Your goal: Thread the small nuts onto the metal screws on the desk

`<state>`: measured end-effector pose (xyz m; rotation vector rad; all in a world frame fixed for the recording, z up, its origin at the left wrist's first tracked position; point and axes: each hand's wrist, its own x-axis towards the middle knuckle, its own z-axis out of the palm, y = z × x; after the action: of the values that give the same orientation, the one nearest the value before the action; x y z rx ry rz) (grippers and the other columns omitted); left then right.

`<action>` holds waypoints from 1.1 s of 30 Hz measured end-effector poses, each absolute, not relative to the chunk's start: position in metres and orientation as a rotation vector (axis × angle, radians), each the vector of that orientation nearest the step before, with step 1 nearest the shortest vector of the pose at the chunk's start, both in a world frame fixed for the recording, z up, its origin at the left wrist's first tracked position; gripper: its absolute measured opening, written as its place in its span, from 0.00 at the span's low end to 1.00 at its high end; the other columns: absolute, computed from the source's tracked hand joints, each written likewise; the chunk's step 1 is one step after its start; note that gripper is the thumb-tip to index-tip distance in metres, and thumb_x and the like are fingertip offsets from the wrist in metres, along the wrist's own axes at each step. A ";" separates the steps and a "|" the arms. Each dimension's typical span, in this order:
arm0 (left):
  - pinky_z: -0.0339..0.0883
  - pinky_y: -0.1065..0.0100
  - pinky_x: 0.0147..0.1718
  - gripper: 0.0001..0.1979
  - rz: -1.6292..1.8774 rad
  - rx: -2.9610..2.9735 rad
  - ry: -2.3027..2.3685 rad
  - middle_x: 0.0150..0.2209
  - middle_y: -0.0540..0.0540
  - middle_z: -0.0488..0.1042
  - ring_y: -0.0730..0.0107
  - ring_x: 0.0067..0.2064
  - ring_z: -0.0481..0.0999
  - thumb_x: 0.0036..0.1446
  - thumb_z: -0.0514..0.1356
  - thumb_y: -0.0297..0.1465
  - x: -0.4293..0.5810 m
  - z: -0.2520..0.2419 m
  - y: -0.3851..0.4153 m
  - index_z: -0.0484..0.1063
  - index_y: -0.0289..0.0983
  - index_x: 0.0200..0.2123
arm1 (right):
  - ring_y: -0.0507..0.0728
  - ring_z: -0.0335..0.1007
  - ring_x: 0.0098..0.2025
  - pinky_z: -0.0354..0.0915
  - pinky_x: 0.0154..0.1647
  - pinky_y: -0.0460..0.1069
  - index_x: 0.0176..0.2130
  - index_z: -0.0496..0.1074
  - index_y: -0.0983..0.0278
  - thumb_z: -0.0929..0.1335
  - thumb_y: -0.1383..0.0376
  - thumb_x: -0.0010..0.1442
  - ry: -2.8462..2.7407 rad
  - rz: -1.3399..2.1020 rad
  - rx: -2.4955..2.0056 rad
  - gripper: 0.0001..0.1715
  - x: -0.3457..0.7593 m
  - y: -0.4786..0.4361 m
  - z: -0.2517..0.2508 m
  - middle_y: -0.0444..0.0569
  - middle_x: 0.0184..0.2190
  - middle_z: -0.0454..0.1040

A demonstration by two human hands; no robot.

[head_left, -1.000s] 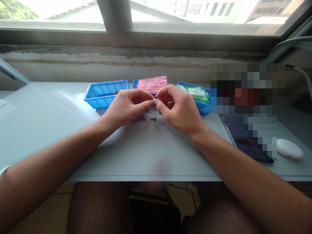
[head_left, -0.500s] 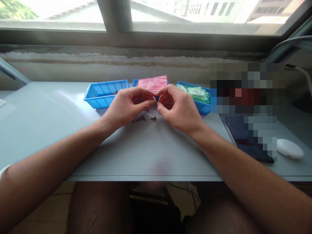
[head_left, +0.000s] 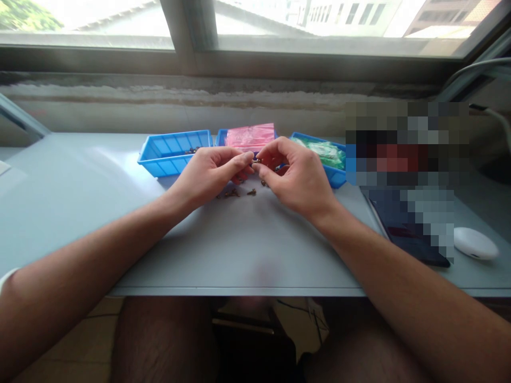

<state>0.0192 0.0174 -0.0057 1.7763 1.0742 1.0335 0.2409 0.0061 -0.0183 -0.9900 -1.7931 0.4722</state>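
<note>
My left hand (head_left: pixel 217 167) and my right hand (head_left: pixel 297 170) meet above the table, each closed in a pinch. Between their fingertips is a small metal screw (head_left: pixel 256 160), partly covered by the fingers. Below the hands, several brownish screws lie on the table, among them a single screw (head_left: pixel 251 192) and a small cluster of screws (head_left: pixel 231 193). Another screw (head_left: pixel 263 183) shows just under my right thumb. Behind my left hand stands a blue bin (head_left: pixel 171 167) with some dark screws at its right end.
Past the hands, a pink plastic bag (head_left: pixel 250 137) sits in a middle blue bin (head_left: pixel 221 137). Green bags (head_left: pixel 325 153) fill the right blue bin (head_left: pixel 335 176). Further right lie a dark flat item (head_left: pixel 419 250) and a white rounded object (head_left: pixel 476 243); a blurred patch hides that area.
My left fingers have shifted, with the thumb now higher against the index finger. The screw between the hands has turned to lie more level.
</note>
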 end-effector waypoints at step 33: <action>0.85 0.58 0.53 0.22 1.101 1.724 0.960 0.47 0.41 0.93 0.54 0.51 0.93 0.59 0.79 0.29 0.023 -0.007 0.014 0.89 0.36 0.57 | 0.57 0.78 0.37 0.73 0.43 0.54 0.46 0.80 0.62 0.74 0.75 0.59 -1.857 0.567 -0.965 0.15 0.238 0.004 -0.016 0.44 0.35 0.82</action>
<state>0.0226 0.0143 -0.0073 1.7236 0.9597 1.1014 0.2382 0.0037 -0.0161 -0.9648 -1.8572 0.5671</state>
